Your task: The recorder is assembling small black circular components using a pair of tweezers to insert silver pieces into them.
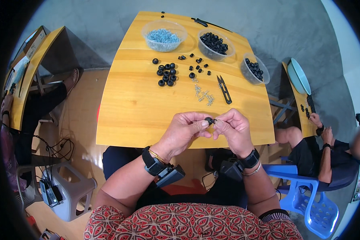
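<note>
Near the front of the table, my left hand (185,130) pinches a round, bead-like black plastic piece (209,120) between thumb and forefinger. Against its right side, my right hand (233,129) pinches a small dark part (215,121), mostly hidden by the fingertips. The two parts appear to touch. Ahead of my hands lies a scatter of tiny silvery springs (204,96). Beyond my left hand sits a cluster of round black pieces (167,74), some showing holes. Several small black pieces (198,68) lie right of that cluster. Black thread snips (224,90) rest beyond my right hand.
Across the back of the wooden table (128,108) stand a clear bowl of bluish-silver springs (163,37), a bowl of small black parts (214,43) and a tub of round black pieces (255,70). A black-handled tool (201,23) lies behind. People sit at side tables.
</note>
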A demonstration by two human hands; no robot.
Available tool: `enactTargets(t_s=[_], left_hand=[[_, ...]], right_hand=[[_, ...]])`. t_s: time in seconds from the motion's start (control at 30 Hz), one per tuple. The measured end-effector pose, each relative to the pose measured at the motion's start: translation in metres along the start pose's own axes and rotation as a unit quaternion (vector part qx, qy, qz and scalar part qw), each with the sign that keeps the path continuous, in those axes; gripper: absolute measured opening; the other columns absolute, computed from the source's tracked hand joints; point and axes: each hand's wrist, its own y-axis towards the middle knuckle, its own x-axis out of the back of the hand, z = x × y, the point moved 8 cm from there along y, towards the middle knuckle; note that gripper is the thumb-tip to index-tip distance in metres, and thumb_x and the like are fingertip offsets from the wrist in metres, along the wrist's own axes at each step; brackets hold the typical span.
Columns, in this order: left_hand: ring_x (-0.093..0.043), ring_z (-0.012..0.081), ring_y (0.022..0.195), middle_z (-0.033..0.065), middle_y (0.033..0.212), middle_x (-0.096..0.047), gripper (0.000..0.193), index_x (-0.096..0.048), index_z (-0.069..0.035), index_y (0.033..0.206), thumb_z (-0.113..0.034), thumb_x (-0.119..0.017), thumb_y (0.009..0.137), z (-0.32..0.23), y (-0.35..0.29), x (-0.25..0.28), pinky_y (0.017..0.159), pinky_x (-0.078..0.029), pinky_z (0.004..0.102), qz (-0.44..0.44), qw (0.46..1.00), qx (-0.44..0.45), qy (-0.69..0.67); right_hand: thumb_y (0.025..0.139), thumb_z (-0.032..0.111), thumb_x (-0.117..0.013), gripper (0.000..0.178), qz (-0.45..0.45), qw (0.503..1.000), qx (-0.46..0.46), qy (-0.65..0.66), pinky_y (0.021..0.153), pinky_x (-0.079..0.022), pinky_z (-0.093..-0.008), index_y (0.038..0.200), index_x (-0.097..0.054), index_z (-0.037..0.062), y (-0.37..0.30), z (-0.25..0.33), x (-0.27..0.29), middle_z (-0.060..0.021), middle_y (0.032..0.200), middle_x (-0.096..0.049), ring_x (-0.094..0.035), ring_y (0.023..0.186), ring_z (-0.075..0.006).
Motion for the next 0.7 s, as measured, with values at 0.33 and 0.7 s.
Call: enactTargets(t_s=[0.33, 0.7], left_hand=[[-0.059, 0.0164, 0.074, 0.012, 0.089, -0.059, 0.016, -0.056, 0.003, 0.094, -0.001, -0.052, 0.08, -0.0001, 0.0011, -0.0006, 0.069, -0.05, 0.0248, -0.001, 1.0, -0.015, 0.004], [-0.059, 0.016, 0.074, 0.0125, 0.088, -0.06, 0.016, -0.056, 0.003, 0.094, -0.001, -0.052, 0.079, -0.0043, -0.0012, -0.0018, 0.069, -0.05, 0.0253, -0.021, 0.993, -0.052, 0.099]], right_hand=[[0.078, -0.001, -0.054, 0.007, 0.002, 1.0, 0.01, -0.027, 0.052, -0.045, -0.0209, 0.077, -0.047, 0.0003, -0.0009, 0.0031, -0.002, -0.0067, 0.069, -0.055, -0.054, 0.056, -0.0101], [0.077, -0.004, -0.052, 0.006, 0.019, 0.997, 0.032, -0.071, 0.052, -0.043, -0.0204, 0.075, -0.048, -0.0002, -0.0045, 0.0083, -0.0069, -0.0064, 0.071, -0.055, -0.052, 0.057, -0.009]])
